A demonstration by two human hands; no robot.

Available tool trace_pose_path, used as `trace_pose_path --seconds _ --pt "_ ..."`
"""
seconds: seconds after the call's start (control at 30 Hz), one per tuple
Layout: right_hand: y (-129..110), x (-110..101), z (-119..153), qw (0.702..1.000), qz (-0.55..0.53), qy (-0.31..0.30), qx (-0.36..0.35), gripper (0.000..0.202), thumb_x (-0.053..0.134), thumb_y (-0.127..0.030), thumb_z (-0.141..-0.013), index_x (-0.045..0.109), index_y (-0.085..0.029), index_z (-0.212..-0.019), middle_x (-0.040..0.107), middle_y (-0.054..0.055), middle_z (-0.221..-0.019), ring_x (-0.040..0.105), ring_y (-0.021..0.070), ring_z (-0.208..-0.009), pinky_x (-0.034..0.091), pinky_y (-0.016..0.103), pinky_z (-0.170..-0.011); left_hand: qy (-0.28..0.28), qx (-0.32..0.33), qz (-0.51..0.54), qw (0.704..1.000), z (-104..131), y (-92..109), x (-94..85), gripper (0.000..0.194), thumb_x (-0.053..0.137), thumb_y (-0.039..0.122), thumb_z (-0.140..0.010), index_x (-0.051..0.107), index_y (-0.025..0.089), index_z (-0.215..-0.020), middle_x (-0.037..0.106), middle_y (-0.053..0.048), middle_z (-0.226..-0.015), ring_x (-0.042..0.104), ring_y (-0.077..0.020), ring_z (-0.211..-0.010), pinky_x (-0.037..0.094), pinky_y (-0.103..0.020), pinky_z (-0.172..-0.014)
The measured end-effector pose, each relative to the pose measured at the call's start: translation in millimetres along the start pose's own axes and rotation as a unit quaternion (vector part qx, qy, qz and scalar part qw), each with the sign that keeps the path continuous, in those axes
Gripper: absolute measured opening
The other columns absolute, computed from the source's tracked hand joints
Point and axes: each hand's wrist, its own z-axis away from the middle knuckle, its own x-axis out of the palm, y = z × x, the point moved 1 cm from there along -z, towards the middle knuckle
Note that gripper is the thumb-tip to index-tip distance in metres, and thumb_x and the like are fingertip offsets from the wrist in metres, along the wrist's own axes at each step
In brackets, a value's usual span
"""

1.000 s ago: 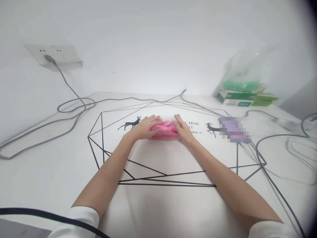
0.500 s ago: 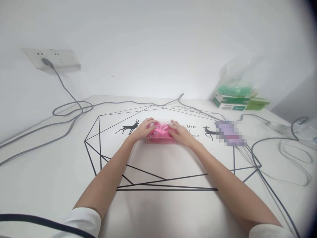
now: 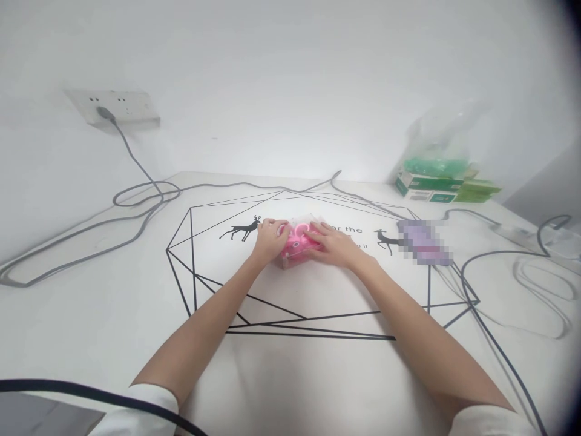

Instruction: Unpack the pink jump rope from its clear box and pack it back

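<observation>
A small clear plastic box (image 3: 295,257) with bright pink contents sits on the white table, between both my hands. Through its wall I see pink ring-like shapes and a small round eye-like spot; what exactly they are I cannot make out. My left hand (image 3: 271,239) grips the box's left side, with the thumb over the near left part. On the right side, my right hand (image 3: 336,245) is wrapped over the edge, its fingers reaching across the top. The box is turned at an angle, one corner toward me. Some fingertips are hidden behind it.
A grey cable (image 3: 245,184) runs along the back from a wall socket (image 3: 131,109). At right lie a blurred purple phone-like object (image 3: 424,242) and more cables (image 3: 499,357). Green-and-white boxes (image 3: 429,188) under a plastic bag (image 3: 438,145) stand at the back right. A black cable (image 3: 91,392) crosses the lower left.
Between my hands the box has turned from lying square to me to an angle. My right hand has reached further over it. The view has shifted slightly.
</observation>
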Motion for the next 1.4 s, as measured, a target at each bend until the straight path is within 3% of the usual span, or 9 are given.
trace_pose_path --seconds 0.23,0.33,0.43,0.6,0.73,0.9,1.03,1.27,1.4 --pt "27 -14 3 0.999 -0.036 -0.006 -0.003 0.048 0.054 -0.06 -0.089 0.06 -0.038 -0.132 0.035 -0.001 -0.157 0.019 0.0337 -0.149 0.017 0.059 -0.118 -0.063 0.105 0.043 0.992 18 -23 -18.9 0.041 0.05 0.049 -0.093 0.063 0.028 -0.126 0.052 -0.008 -0.129 0.045 -0.0257 -0.125 0.035 -0.045 -0.111" --pt "25 -19 5 0.999 -0.046 -0.001 -0.017 0.044 0.052 -0.056 -0.092 0.063 -0.037 -0.13 0.036 0.0 -0.157 0.016 0.0329 -0.15 0.012 0.061 -0.119 -0.099 0.142 0.024 0.985 21 -32 -22.5 0.053 0.061 0.054 -0.086 0.057 0.033 -0.134 0.045 -0.007 -0.142 0.04 -0.0294 -0.131 0.032 -0.048 -0.113" --pt "12 -21 7 0.999 -0.025 -0.005 -0.047 0.045 0.049 -0.051 -0.094 0.06 -0.033 -0.133 0.04 0.003 -0.154 0.019 0.0329 -0.149 0.008 0.063 -0.118 -0.092 0.162 -0.001 0.983 23 -33 -20.1 0.065 0.07 0.058 -0.079 0.054 0.034 -0.137 0.042 -0.007 -0.145 0.039 -0.0309 -0.131 0.034 -0.049 -0.111" --pt "-18 -13 7 0.998 0.005 0.021 -0.057 0.058 0.058 -0.063 -0.084 0.062 -0.028 -0.131 0.049 0.008 -0.148 0.041 0.035 -0.139 0.016 0.056 -0.12 -0.009 0.168 -0.045 0.985 30 -15 -8.8 0.064 0.07 0.062 -0.076 0.059 0.029 -0.129 0.049 -0.011 -0.133 0.051 -0.0284 -0.116 0.041 -0.046 -0.103" --pt "-22 -9 7 0.998 0.026 0.04 -0.045 0.058 0.059 -0.061 -0.085 0.063 -0.026 -0.131 0.053 0.008 -0.144 0.046 0.0349 -0.135 0.025 0.052 -0.118 0.021 0.151 -0.097 0.984 36 0 -3.6 0.065 0.067 0.067 -0.076 0.061 0.026 -0.126 0.053 -0.014 -0.125 0.053 -0.0294 -0.11 0.044 -0.046 -0.098" --pt "3 -19 10 0.993 0.002 -0.003 -0.115 0.042 0.059 -0.045 -0.088 0.066 -0.031 -0.127 0.058 0.001 -0.14 0.043 0.0299 -0.138 0.022 0.051 -0.12 0.003 0.203 -0.111 0.973 37 -2 -2.4 0.058 0.06 0.06 -0.085 0.057 0.025 -0.13 0.053 -0.014 -0.134 0.047 -0.0306 -0.128 0.032 -0.051 -0.112" --pt "23 -22 13 0.996 -0.046 -0.01 -0.081 0.043 0.061 -0.036 -0.086 0.065 -0.032 -0.128 0.051 0.001 -0.147 0.032 0.0321 -0.145 0.019 0.055 -0.12 -0.03 0.206 -0.101 0.973 36 -7 0.8 0.054 0.056 0.053 -0.091 0.05 0.026 -0.137 0.047 -0.012 -0.146 0.041 -0.0284 -0.137 0.022 -0.052 -0.118" --pt "23 -11 16 0.997 -0.027 0.027 -0.067 0.05 0.058 -0.052 -0.089 0.061 -0.027 -0.132 0.047 0.006 -0.15 0.03 0.0333 -0.145 0.04 0.05 -0.111 -0.05 0.165 -0.064 0.983 35 -4 5.0 0.053 0.055 0.053 -0.091 0.048 0.028 -0.138 0.041 -0.01 -0.152 0.041 -0.0297 -0.138 0.027 -0.054 -0.116" --pt "23 -6 15 0.998 -0.003 0.046 -0.047 0.052 0.054 -0.052 -0.091 0.057 -0.026 -0.137 0.043 0.006 -0.153 0.027 0.0339 -0.146 0.043 0.051 -0.109 -0.05 0.158 -0.066 0.984 34 -3 5.9 0.052 0.057 0.051 -0.091 0.05 0.027 -0.137 0.043 -0.011 -0.151 0.041 -0.0302 -0.138 0.031 -0.053 -0.114"
